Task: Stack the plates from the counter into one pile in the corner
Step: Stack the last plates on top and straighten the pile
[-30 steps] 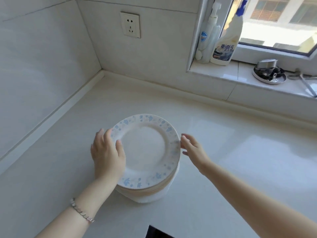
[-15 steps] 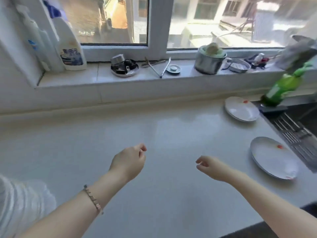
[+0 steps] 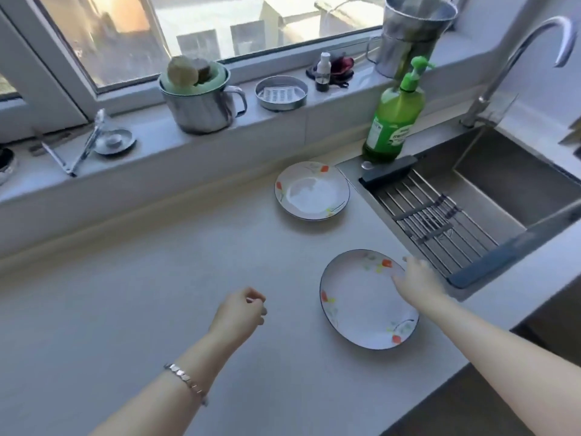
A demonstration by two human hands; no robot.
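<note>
Two white plates with red and green flower prints lie on the pale counter (image 3: 132,278). The near plate (image 3: 361,306) has a dark rim and sits by the sink's edge. My right hand (image 3: 416,280) rests on its far right rim, fingers spread, without a grip that I can see. The far plate (image 3: 309,193) lies flat below the window sill, untouched. My left hand (image 3: 240,313), loosely curled and holding nothing, hovers over bare counter left of the near plate. The pile in the corner is out of view.
A steel sink (image 3: 503,196) with a roll-up drying rack (image 3: 430,212) and a tap (image 3: 515,64) lies right of the plates. A green soap bottle (image 3: 394,118) stands at its corner. The sill holds a steel pot (image 3: 201,102), a strainer dish (image 3: 281,94) and tongs (image 3: 85,146).
My view has swung right, away from the corner pile, to the sink end. Both hands left the pile; my right hand has reached the near plate's rim.
</note>
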